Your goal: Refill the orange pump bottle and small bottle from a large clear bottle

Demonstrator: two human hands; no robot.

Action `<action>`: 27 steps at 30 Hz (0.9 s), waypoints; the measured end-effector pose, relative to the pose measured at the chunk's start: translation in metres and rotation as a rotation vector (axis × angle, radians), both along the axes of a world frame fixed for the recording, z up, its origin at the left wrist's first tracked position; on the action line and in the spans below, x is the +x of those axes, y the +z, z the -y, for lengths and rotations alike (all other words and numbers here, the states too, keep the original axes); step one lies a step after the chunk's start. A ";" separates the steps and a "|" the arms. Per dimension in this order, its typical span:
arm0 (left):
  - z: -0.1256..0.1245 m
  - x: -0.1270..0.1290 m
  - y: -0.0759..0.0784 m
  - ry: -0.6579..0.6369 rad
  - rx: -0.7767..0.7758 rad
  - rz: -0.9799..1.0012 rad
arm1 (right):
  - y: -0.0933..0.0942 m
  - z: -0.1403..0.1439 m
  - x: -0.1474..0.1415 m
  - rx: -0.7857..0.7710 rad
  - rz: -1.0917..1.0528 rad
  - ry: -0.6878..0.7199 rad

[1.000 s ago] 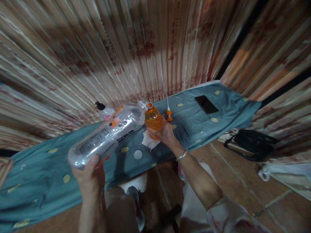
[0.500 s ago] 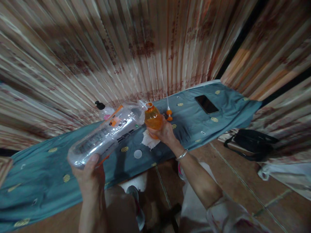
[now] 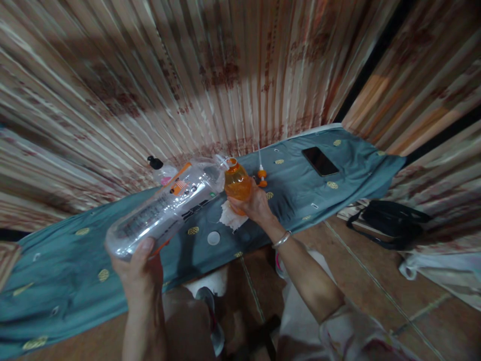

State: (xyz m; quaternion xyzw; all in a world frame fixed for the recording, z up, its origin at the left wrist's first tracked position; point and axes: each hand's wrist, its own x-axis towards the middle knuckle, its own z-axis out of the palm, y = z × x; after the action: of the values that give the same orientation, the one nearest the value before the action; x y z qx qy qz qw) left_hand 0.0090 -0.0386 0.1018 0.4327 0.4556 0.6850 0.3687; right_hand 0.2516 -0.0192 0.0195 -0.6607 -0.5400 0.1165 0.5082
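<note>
My left hand [image 3: 140, 273] grips the base of a large clear plastic bottle [image 3: 165, 208], tipped on its side with its neck against the mouth of a small orange bottle [image 3: 236, 183]. My right hand [image 3: 253, 205] holds that orange bottle upright over a white crumpled tissue [image 3: 228, 218] on the teal cloth-covered board [image 3: 67, 271]. The orange bottle looks mostly full of liquid. A white round cap [image 3: 213, 238] lies on the cloth just in front of the tissue.
An orange spray nozzle with a white tube [image 3: 261, 174] and a black phone [image 3: 319, 161] lie further right on the cloth. A black-capped small bottle [image 3: 160, 169] stands behind. Patterned curtains hang all around. A black bag [image 3: 391, 223] rests on the tiled floor at right.
Almost nothing differs; both hands hold the same pose with the large bottle tipped against the orange one.
</note>
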 end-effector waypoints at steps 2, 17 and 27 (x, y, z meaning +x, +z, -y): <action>0.000 0.001 0.000 0.002 -0.001 0.007 | 0.000 0.000 0.000 0.004 -0.007 -0.007; -0.001 0.002 0.000 -0.014 0.004 -0.004 | 0.000 -0.001 0.000 -0.023 0.028 -0.007; 0.000 0.003 -0.002 -0.026 -0.028 0.003 | 0.005 0.002 0.000 -0.039 0.010 -0.028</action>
State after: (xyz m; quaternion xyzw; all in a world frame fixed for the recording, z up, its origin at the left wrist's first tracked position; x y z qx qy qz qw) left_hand 0.0116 -0.0382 0.0998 0.4325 0.4590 0.6743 0.3842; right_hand 0.2517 -0.0210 0.0242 -0.6785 -0.5310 0.1166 0.4941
